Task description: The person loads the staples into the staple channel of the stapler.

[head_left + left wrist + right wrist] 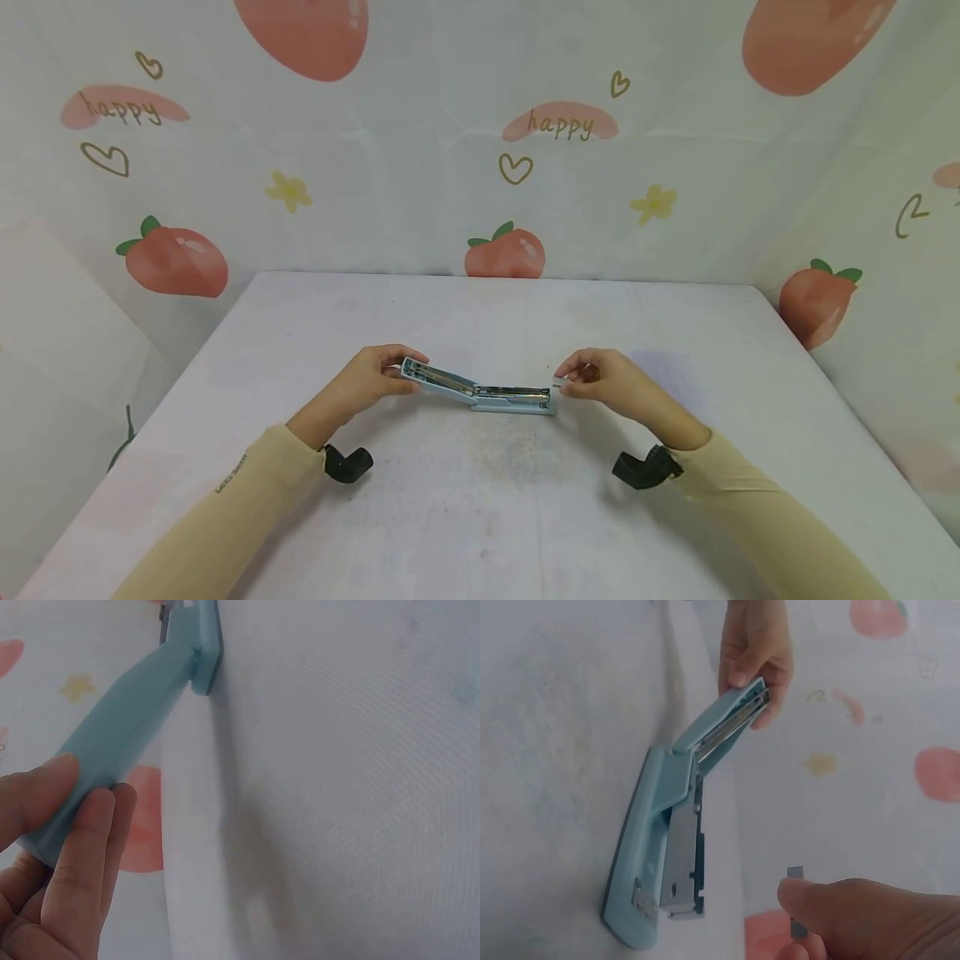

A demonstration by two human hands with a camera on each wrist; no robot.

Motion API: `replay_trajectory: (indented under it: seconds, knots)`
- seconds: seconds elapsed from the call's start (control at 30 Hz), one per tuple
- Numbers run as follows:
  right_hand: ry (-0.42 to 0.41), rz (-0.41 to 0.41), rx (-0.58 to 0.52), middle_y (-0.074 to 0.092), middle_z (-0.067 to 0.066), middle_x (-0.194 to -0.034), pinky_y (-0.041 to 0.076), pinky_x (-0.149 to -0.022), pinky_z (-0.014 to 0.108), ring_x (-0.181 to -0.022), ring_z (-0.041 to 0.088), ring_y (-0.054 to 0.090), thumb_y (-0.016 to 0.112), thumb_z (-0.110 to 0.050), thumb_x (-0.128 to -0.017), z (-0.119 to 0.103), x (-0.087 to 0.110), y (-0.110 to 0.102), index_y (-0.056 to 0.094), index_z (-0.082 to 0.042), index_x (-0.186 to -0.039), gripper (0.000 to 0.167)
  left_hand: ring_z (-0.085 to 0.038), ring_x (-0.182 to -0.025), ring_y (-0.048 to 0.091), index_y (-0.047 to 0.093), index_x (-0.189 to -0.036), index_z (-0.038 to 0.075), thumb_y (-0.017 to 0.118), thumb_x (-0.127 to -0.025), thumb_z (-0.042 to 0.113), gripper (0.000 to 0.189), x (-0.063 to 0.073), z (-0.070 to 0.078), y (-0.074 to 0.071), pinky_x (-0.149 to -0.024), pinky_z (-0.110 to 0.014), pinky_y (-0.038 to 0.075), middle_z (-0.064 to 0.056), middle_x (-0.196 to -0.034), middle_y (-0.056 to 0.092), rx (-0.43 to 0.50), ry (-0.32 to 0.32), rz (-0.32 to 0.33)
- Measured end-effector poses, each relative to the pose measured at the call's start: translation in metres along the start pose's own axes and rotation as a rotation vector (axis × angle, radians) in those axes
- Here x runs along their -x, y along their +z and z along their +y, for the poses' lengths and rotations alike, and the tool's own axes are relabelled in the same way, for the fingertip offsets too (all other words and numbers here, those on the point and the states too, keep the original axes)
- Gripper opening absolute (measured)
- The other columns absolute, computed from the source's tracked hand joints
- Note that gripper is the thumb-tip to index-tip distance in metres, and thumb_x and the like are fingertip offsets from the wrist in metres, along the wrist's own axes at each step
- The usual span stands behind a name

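Note:
A light blue stapler (513,408) lies opened out on the table, its top cover (124,720) swung back to the left and raised. My left hand (373,377) grips the end of that cover between thumb and fingers. In the right wrist view the metal staple magazine (681,851) stands exposed above the base (634,847). Just right of the magazine's front end, my right hand (606,375) pinches a small grey strip of staples (796,872) between thumb and fingertips. In the right wrist view a gap separates the strip from the magazine.
The white table (480,500) has faint stains near the stapler. A white cloth backdrop (420,167) with printed fruit hangs behind its far edge. A black wrist camera (348,464) sits at the left cuff, another black camera (645,467) at the right.

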State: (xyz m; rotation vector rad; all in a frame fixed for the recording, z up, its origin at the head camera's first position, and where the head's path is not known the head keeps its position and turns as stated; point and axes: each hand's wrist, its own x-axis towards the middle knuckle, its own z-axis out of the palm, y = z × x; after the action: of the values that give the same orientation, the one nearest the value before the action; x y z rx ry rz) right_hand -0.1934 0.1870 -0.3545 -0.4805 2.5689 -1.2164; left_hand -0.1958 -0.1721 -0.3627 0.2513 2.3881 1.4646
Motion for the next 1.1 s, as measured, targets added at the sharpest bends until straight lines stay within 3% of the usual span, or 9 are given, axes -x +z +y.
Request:
replay_trajectory:
  seconds: [0.23,0.9,1.1]
  knots:
    - [-0.035,0.007,-0.011,0.06,0.003,-0.084,0.046,-0.066,0.024,-0.079,0.017,0.055,0.07,-0.007,-0.085,-0.007,-0.006,0.007,0.07,-0.005,-0.099,0.014,-0.011,-0.088,0.065,0.059,-0.127,0.0,0.07,-0.084,-0.001,0.044,0.001,0.0,-0.001,-0.074,-0.022,0.05,-0.018,-0.119,0.063,-0.004,0.011,-0.001]
    - [-0.095,0.022,0.02,0.064,0.004,-0.09,0.05,-0.074,0.026,-0.082,0.015,0.059,0.069,-0.007,-0.087,-0.024,-0.018,0.024,0.069,-0.007,-0.099,0.013,-0.013,-0.092,0.065,0.059,-0.127,0.001,0.071,-0.085,0.002,0.044,-0.001,-0.001,-0.001,-0.075,-0.023,0.05,-0.018,-0.122,0.062,-0.023,-0.003,-0.002]
    - [-0.144,0.039,0.011,0.064,0.004,-0.087,0.051,-0.07,0.024,-0.078,0.013,0.059,0.069,-0.005,-0.086,-0.023,-0.02,0.03,0.069,-0.005,-0.097,0.011,-0.014,-0.093,0.065,0.058,-0.127,0.0,0.07,-0.085,0.001,0.044,-0.002,0.0,-0.001,-0.076,-0.022,0.05,-0.019,-0.122,0.062,-0.028,-0.001,-0.004]
